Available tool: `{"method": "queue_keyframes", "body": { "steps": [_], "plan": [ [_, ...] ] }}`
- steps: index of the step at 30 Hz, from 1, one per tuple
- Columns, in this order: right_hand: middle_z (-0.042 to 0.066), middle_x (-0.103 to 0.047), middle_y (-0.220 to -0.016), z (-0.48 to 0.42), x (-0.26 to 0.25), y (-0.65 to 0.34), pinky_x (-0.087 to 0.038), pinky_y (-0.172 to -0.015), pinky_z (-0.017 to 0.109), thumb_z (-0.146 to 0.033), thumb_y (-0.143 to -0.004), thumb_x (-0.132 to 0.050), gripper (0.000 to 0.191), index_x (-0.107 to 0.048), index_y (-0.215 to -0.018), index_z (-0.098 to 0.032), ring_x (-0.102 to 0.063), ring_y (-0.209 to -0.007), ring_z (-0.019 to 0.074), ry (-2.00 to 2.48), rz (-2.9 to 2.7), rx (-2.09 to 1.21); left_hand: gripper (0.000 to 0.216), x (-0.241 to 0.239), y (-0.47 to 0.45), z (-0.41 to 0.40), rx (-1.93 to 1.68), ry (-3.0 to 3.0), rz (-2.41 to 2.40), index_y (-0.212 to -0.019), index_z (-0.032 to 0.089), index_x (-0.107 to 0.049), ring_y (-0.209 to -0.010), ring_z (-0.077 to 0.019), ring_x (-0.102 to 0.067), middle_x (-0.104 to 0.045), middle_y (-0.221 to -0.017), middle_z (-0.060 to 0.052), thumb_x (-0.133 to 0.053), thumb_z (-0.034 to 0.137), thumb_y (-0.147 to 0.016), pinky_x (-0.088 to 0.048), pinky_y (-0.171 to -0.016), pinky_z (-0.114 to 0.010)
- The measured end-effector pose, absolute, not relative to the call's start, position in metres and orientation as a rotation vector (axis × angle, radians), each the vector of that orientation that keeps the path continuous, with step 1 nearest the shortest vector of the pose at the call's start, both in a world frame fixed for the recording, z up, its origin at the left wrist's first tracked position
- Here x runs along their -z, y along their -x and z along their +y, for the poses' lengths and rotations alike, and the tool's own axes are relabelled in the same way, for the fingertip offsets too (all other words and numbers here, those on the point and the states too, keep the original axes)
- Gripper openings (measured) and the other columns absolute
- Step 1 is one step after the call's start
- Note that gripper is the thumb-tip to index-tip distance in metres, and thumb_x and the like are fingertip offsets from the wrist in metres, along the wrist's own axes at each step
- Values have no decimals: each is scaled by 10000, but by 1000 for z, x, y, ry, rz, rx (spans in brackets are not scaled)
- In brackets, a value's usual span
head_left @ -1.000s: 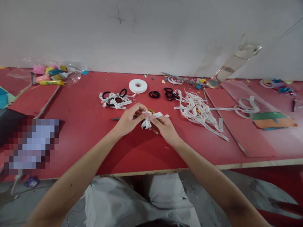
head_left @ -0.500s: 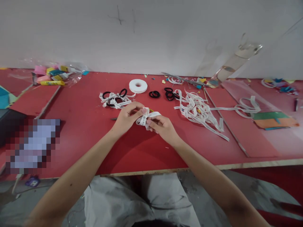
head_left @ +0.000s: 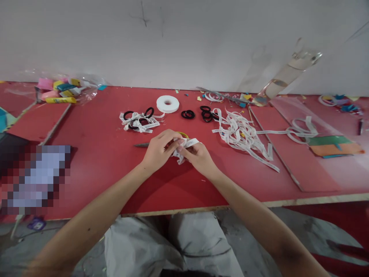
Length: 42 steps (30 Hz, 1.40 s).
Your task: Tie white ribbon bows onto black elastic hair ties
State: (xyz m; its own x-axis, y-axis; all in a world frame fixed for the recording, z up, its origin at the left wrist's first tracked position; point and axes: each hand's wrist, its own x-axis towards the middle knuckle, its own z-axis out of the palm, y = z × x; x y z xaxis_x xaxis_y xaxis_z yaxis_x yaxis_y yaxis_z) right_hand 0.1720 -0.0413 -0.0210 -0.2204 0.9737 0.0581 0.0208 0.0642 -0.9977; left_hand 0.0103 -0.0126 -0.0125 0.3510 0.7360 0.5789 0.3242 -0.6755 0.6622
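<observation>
ribbon [head_left: 191, 142], flat and white, sits crumpled between fingers [head_left: 174, 145].

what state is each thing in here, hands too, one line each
left hand: pinching the held ribbon
right hand: pinching it too
held ribbon: bunched
ribbon pile: loose, tangled
white roll: wound, lying flat
black bands: loose, clustered
bottle: partly filled
plastic bag: holding coloured items
phone-like device: pixelated, state unclear
yellow loop: partly hidden by hands

Single head view, angled forward and down, wide across red tabletop [head_left: 95, 161], pale wall [head_left: 184, 42] beyond, wearer's trousers [head_left: 201, 234] close below.
</observation>
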Motion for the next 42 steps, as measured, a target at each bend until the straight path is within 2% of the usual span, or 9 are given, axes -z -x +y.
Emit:
{"method": "queue_keyframes", "body": {
  "steps": [7,18,24,26,28,30,34,42],
  "plan": [
    [-25,-585,-628,-44,25,-171,-608,-513,237,-516,-801,-681,363,-595,-802,-163,-614,-520,98,1093,-1387,-1398,143,14,-10,-13,-1283,-2171,989,-887,203,-655,-787,-116,-630,-701,-869,-10,-558,292,-944,-481,-723,-218],
    [-26,-589,-642,-45,23,-171,-569,-466,202,-505,-810,-675,341,-589,-803,-175,-608,-502,93,1098,-1388,-1443,128,14,-12,-14,-1275,-2045,1066,-882,203,-653,-748,-113,-617,-711,-884,-10,-578,300,-920,-471,-676,-224],
    [-20,-601,-644,-46,27,-167,-546,-488,215,-487,-797,-699,334,-593,-782,-170,-610,-511,101,1082,-1456,-1437,220,11,-11,-13,-1283,-1943,1126,-844,196,-616,-584,-87,-524,-602,-687,25,-535,370,-951,-427,-576,-210],
    [-16,-616,-608,-45,27,-167,-527,-490,217,-517,-792,-697,362,-602,-777,-168,-610,-503,107,1109,-1410,-1453,205,9,-10,-12,-1329,-1952,1115,-893,197,-614,-658,-98,-564,-617,-772,4,-519,365,-962,-453,-613,-216],
    [-10,-624,-570,-43,26,-168,-496,-470,210,-552,-799,-678,398,-613,-758,-162,-590,-474,102,1142,-1326,-1460,179,6,-8,-11,-1408,-2021,1070,-935,200,-612,-812,-126,-601,-632,-914,-33,-513,346,-964,-489,-693,-237],
    [-6,-624,-554,-41,25,-170,-449,-440,199,-567,-810,-660,415,-624,-742,-160,-549,-446,86,1151,-1225,-1413,152,3,-7,-11,-1464,-2127,1015,-923,204,-610,-900,-150,-596,-622,-965,-51,-535,334,-951,-508,-753,-267],
    [-5,-623,-596,-38,22,-174,-397,-436,204,-530,-816,-670,365,-639,-740,-174,-523,-487,83,1108,-1066,-1277,100,3,-8,-11,-1440,-2335,925,-856,206,-625,-895,-163,-594,-621,-941,-51,-608,290,-907,-506,-840,-326],
    [-3,-633,-727,-40,18,-171,-409,-446,204,-475,-760,-734,304,-631,-806,-193,-588,-615,108,1034,-891,-1304,110,14,-12,-10,-1422,-2315,981,-971,215,-644,-1007,-190,-593,-619,-1027,-70,-654,274,-879,-491,-922,-362]
  ]
}}
